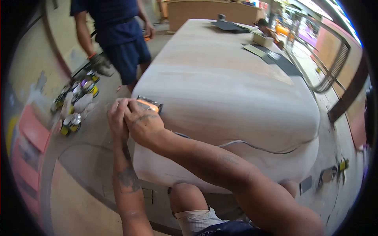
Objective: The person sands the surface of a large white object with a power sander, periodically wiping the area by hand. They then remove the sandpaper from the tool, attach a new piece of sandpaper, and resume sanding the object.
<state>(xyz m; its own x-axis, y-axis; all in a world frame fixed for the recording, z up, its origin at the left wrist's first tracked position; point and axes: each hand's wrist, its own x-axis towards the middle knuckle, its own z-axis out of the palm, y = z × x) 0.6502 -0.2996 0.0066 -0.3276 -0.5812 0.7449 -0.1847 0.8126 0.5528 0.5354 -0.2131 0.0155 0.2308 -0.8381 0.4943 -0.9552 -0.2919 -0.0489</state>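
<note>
An orange and black electric sander (149,104) rests against the left edge of the large, pale, rounded panel (220,98). My right hand (145,122) is wrapped over its body, leaving only the orange top and dark front corner showing. Beside it, my left hand (117,118) grips the same sander from the left, with its fingertips partly hidden by the right hand. A grey power cord (252,144) runs from beneath my right forearm across the panel's near face.
Another person (114,35) with a gloved hand stands beyond the panel's left side. Paint cans (92,88) and rags crowd the floor at left. Dark sanding sheets (281,63) lie on the panel's far right. A metal frame (334,67) stands at right, near pink chairs (33,133) opposite.
</note>
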